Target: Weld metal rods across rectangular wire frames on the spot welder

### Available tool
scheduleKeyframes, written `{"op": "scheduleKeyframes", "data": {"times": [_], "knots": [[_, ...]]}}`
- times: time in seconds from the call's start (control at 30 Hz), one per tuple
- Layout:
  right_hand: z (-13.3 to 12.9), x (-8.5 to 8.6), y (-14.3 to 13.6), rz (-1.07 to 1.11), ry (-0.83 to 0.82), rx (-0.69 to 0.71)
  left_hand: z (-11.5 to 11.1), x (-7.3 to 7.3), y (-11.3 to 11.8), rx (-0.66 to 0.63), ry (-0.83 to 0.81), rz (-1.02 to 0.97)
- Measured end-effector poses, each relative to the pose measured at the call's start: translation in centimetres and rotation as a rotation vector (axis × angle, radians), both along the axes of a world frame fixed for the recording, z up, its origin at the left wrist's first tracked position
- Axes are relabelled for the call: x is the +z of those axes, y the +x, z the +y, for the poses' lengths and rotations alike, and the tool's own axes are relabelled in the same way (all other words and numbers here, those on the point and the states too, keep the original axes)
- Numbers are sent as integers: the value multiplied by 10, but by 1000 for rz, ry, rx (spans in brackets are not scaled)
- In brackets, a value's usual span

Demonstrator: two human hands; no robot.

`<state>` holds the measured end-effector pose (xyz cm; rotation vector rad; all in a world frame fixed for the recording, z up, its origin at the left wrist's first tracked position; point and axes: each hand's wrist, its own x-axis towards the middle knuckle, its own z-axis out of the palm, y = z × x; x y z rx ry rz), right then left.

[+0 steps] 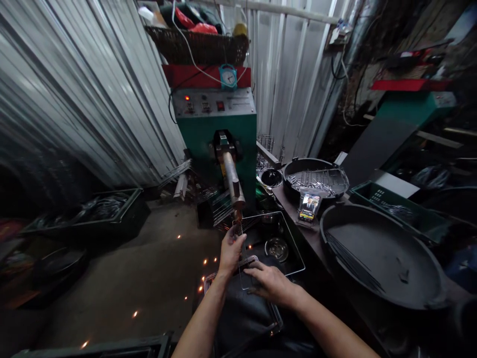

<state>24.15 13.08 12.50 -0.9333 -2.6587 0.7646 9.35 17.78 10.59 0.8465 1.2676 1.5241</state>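
A thin rectangular wire frame (291,235) lies level below the tip of the machine's metal arm (231,180). My left hand (231,250) is closed on the near left part of this frame, close under the copper-coloured tip. To its right, my right hand (269,281) is beside the frame's near end, fingers apart and reaching left; whether they touch the wire is unclear. Bright sparks (205,261) are scattered to the left of my hands. More bent wire frames (276,318) rest on the dark cloth over the lap.
The green machine (238,132) stands ahead. On the right are a big round pan (380,253), another pan (316,171) with wire pieces and a phone (309,206) showing a picture. A metal bowl (276,249) sits beneath the frame. A green bin (112,211) stands at left.
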Motion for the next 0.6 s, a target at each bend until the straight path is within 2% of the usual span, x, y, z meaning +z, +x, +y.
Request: {"op": "scheduleKeyframes", "data": {"times": [0.13,0.23,0.4,0.47,0.53,0.6], "knots": [[5,-8,3,70,17,20,3,-1,1,7,-13,-47],[6,-8,6,69,44,34,-1,-1,2,-10,-50,-67],[-5,-3,7,-6,115,49,-18,-2,1,-192,-129,-122],[-8,-2,12,37,169,45,-26,-2,1,-244,-157,-146],[-1,-4,30,151,237,-23,-32,-1,-1,-272,-204,-168],[17,-11,66,243,295,-254,-33,-1,-2,-282,-245,-173]]}}
